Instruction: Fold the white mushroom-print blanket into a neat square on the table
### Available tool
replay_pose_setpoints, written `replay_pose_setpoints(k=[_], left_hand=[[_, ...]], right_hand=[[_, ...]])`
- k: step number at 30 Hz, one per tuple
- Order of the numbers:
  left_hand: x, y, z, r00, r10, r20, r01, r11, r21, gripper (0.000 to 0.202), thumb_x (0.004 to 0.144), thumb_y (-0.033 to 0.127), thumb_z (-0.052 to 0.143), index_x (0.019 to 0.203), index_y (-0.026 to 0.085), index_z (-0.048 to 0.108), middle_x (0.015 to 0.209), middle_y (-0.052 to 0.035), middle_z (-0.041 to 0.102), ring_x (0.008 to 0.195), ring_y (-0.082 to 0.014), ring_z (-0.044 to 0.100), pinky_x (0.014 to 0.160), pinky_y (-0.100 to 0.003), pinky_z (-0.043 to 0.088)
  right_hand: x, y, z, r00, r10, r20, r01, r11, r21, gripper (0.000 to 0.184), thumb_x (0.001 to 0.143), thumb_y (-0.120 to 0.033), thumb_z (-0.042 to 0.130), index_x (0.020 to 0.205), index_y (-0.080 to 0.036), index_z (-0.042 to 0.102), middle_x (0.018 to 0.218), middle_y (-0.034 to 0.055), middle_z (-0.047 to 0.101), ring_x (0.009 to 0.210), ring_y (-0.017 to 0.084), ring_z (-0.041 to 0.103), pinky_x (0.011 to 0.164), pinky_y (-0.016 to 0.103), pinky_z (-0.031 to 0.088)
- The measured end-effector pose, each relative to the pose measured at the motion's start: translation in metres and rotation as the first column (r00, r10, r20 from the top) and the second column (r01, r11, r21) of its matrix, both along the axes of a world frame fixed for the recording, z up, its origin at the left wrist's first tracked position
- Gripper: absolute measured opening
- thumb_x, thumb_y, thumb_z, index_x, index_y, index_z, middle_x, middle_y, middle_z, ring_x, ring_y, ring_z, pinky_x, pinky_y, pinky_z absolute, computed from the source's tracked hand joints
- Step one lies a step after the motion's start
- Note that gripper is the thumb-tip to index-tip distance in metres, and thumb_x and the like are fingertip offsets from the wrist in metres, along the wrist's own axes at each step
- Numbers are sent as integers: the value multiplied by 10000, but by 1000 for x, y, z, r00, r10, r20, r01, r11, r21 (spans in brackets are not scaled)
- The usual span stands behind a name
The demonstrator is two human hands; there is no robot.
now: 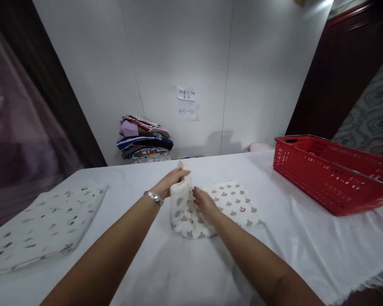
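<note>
A white cloth [231, 204] with grey mouse-head prints and a few red ones lies partly flat at the middle of the table. Its left part is lifted and folded up. My left hand [172, 180], with a silver bracelet at the wrist, pinches the raised edge between thumb and fingers. Against the inner side of the lifted part rests my right hand [206, 205], its fingers stretched out and touching the fabric. The fingertips of the right hand are partly blurred. Some of the cloth is hidden behind my right forearm.
On the left lies a folded white cloth [51, 225] with a leaf-like print. A stack of folded fabrics [145, 140] stands by the wall, left of two paper notes [187, 104]. At the right stands a red plastic basket [319, 178]. A white sheet [166, 267] covers the table.
</note>
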State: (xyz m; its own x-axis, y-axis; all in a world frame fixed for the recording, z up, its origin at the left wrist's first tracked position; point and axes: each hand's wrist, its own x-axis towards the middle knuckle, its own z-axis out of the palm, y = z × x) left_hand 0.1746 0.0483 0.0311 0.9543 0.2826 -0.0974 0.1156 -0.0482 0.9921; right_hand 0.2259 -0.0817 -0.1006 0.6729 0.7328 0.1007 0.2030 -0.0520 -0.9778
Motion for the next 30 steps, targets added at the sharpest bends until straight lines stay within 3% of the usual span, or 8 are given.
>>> replay_pose_setpoints(k=[3, 5, 9, 12, 17, 21, 24, 30], left_hand=[[42, -50, -5, 1000, 29, 1, -29, 994, 102, 290, 730, 288, 550, 981, 146, 519, 798, -40, 626, 621, -115, 584, 561, -215, 451], [66, -85, -16, 999, 26, -18, -24, 990, 139, 327, 732, 277, 545, 1031, 156, 491, 876, -61, 628, 655, -117, 592, 562, -210, 449], [97, -143, -55, 992, 46, -121, -18, 973, 228, 514, 661, 283, 613, 1125, 141, 442, 943, -130, 627, 685, -174, 609, 550, -253, 444], [107, -166, -85, 981, 63, -181, -8, 956, 292, 606, 621, 278, 643, 1167, 137, 422, 983, -158, 623, 762, -218, 619, 607, -285, 448], [112, -171, -110, 982, 49, -182, 17, 939, 344, 571, 674, 314, 613, 1188, 164, 415, 1051, -145, 608, 828, -212, 618, 679, -276, 450], [114, -170, -112, 976, -8, -218, 78, 945, 316, 554, 735, 333, 553, 1228, 159, 372, 931, -124, 637, 623, -179, 617, 565, -275, 464], [111, -172, -107, 961, -68, -269, 138, 958, 250, 536, 773, 317, 493, 1243, 106, 348, 771, -104, 645, 506, -163, 592, 488, -268, 463], [92, -147, -87, 959, -123, -257, 174, 967, 187, 529, 790, 276, 473, 1285, 126, 365, 836, -84, 669, 688, -171, 644, 599, -266, 503]], right_hand=[[15, -28, 20, 945, -33, -326, 118, 962, 245, 680, 873, -596, 61, 1372, -198, 292, 1338, 85, 459, 1178, 230, 470, 911, 399, 418], [26, -52, 26, 916, -48, -399, 186, 931, 313, 759, 833, -665, 52, 1346, -183, 337, 1286, 96, 510, 1119, 250, 517, 877, 400, 441], [48, -102, 14, 871, -113, -479, 277, 918, 286, 828, 793, -704, 19, 1288, -164, 406, 1196, 118, 574, 1028, 279, 567, 831, 423, 458], [59, -133, 1, 811, -122, -573, 278, 941, 193, 746, 821, -652, 98, 1277, -140, 393, 1107, 133, 617, 960, 285, 599, 810, 449, 456], [70, -156, 4, 738, -12, -675, 176, 969, 175, 521, 838, -550, 323, 1127, -157, 505, 921, 96, 670, 844, 254, 633, 776, 413, 466], [81, -159, 11, 667, 107, -738, 43, 982, 182, 377, 822, -488, 455, 856, -135, 580, 700, 64, 651, 669, 190, 624, 698, 320, 485], [86, -160, 13, 708, 136, -693, -3, 982, 190, 339, 792, -473, 538, 719, -143, 560, 591, 29, 611, 547, 140, 577, 602, 260, 482], [95, -162, 14, 838, -52, -544, 47, 999, -23, 425, 666, -370, 715, 1004, -149, 584, 812, 60, 682, 688, 180, 638, 649, 308, 512]])
